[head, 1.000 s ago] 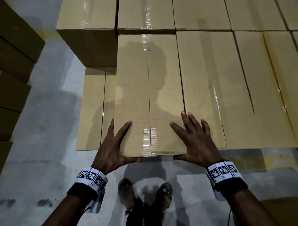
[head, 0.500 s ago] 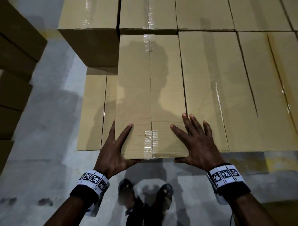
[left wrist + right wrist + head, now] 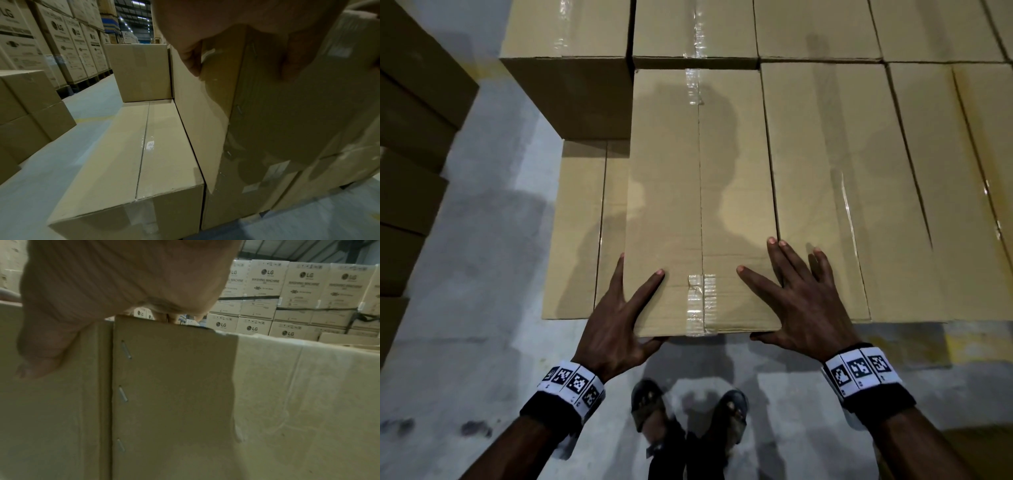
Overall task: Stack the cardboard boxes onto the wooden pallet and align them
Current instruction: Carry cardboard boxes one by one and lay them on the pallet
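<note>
head view: i see left hand [image 3: 616, 329] and right hand [image 3: 803, 308] spread flat on the top box [image 3: 698, 205], thumbs hooked under its near edge. right edge butts the neighbour box [image 3: 822, 192]; lower box [image 3: 582, 233] exposed left, open floor [image 3: 482, 274] beyond.

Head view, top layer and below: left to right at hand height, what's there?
Grey concrete floor → lower tan cardboard box → left hand → taped tan cardboard box being pushed → right hand → neighbouring tan cardboard box.
</note>
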`<state>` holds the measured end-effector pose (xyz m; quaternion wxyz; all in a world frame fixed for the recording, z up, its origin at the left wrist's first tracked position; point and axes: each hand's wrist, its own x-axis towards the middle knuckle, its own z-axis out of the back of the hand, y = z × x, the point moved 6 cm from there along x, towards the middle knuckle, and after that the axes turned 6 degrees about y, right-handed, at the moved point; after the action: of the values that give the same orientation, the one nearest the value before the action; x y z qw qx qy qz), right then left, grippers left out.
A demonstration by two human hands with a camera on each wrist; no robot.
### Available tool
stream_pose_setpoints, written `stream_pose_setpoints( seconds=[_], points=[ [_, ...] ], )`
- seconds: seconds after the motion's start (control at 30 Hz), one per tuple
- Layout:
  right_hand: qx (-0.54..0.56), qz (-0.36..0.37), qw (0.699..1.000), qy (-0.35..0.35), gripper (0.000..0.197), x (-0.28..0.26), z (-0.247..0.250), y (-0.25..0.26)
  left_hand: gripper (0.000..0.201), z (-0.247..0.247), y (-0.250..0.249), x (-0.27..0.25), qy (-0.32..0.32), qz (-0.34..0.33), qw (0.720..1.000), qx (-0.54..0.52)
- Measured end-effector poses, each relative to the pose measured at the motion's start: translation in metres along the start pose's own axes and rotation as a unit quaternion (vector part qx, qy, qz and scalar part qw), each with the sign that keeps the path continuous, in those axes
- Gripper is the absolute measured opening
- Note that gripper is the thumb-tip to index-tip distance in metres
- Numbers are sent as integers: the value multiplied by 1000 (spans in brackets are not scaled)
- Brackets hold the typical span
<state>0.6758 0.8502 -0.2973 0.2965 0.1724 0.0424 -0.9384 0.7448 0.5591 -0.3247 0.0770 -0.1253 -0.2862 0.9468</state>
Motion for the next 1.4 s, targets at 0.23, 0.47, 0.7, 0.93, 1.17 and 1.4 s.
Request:
stream_pose_setpoints(
  seconds=[0.23,0.47,0.7,0.93,1.17,1.4],
  points=[
    [9,-12,1000,9,124,1,-14,27,115,-9,-1,-6,9,-1,1000,21],
    [-3,-28,1000,3,127,-4,-17,41,116,-16,1,-16,16,-8,1000,26],
    [-15,-35,999,8,138,-4,-16,45,113,-15,2,-18,12,-21,999,40],
    [-36,-16,999,15,137,4,-9,44,95,-11,8,-14,10,-50,998,45],
    [-43,-6,999,0,139,7,-4,42,101,-8,11,-8,9,-49,997,54],
    [-43,-4,999,-1,139,16,-2,38,100,-5,11,-2,-4,-56,997,49]
  ],
)
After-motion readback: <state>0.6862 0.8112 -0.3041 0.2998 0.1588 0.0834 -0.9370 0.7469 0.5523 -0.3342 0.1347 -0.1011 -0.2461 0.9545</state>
